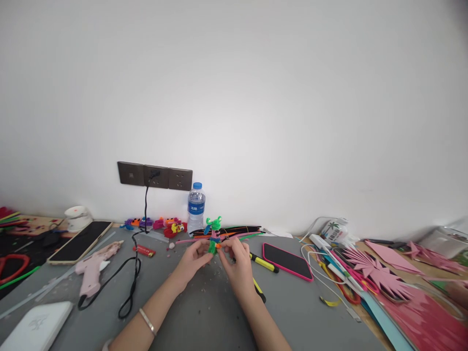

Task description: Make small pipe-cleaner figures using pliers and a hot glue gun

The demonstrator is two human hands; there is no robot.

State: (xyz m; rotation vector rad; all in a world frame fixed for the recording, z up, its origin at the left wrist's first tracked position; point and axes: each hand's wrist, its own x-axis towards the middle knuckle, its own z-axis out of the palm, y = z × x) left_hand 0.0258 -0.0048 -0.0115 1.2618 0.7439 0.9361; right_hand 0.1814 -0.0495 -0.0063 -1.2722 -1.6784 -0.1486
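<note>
Both hands are closed on one small pipe-cleaner figure [213,234], which stands upright just above the grey table [204,312], in front of a water bottle [196,207]. The left hand [195,258] pinches its green lower body, and the right hand [239,265] pinches an orange piece at its side. The top is green with curled loops, and pink and blue bands go around the middle.

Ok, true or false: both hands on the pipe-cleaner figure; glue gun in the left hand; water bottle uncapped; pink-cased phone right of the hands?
1. The left hand and the right hand both hold the pipe-cleaner figure: true.
2. The left hand holds the glue gun: false; it lies on the table, left of the hands.
3. The water bottle is uncapped: false; its blue cap is on.
4. The pink-cased phone lies right of the hands: true.
</note>
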